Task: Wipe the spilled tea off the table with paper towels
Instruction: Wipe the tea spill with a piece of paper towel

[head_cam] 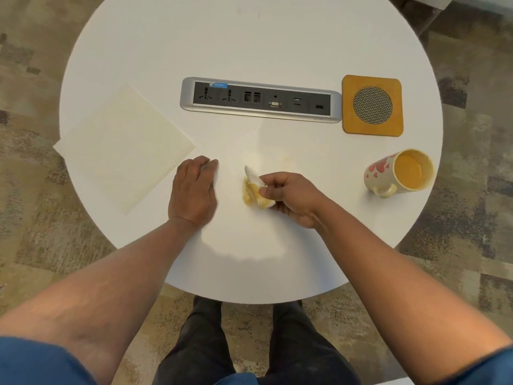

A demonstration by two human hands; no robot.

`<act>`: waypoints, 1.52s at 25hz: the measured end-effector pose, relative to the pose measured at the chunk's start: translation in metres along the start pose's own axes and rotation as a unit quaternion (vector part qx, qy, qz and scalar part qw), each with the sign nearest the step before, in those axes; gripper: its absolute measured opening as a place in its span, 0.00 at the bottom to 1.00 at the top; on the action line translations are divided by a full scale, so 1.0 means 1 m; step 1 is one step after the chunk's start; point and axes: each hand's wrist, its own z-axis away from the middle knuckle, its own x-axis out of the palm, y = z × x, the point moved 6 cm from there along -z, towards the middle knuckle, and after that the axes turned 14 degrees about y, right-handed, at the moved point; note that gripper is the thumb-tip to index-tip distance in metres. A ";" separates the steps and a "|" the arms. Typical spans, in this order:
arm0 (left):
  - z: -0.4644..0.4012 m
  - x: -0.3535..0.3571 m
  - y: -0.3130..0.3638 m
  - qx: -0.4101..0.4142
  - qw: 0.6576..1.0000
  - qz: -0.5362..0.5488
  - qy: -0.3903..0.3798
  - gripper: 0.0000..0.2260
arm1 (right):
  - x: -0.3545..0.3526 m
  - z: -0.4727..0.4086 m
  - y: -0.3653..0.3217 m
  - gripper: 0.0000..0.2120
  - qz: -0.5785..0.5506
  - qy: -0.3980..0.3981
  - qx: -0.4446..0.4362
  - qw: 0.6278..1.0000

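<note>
My right hand [288,197] pinches a crumpled paper towel [254,191] soaked yellow-brown with tea, pressed on the round white table [249,45] near its middle front. A faint yellowish tea smear [277,159] shows on the table just beyond the towel. My left hand [194,190] lies flat on the table to the left of the towel, fingers together, holding nothing. A stack of clean flat paper towels [122,145] lies at the table's left edge, partly overhanging it.
A mug [399,172] with red hearts, holding tea, stands at the right. A wooden coaster with a mesh centre [372,105] lies behind it. A socket panel [261,100] is set into the table's middle. My legs stand below the near edge.
</note>
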 end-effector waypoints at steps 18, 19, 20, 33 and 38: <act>0.034 0.069 0.249 0.330 0.925 0.119 -0.144 0.12 | -0.273 0.092 0.154 0.11 -0.478 0.165 0.020 0.863; 0.041 0.079 0.259 0.340 0.918 0.128 -0.160 0.12 | -0.281 0.090 0.168 0.11 -0.482 0.184 0.033 0.856; 0.047 0.089 0.270 0.343 0.913 0.137 -0.174 0.12 | -0.290 0.089 0.182 0.11 -0.489 0.205 0.047 0.846; 0.071 0.147 0.303 0.382 0.894 0.160 -0.174 0.12 | -0.326 0.026 0.293 0.17 -0.346 0.384 0.187 0.835; 0.072 0.147 0.303 0.383 0.895 0.165 -0.160 0.12 | -0.327 0.027 0.299 0.23 -0.298 0.399 0.191 0.846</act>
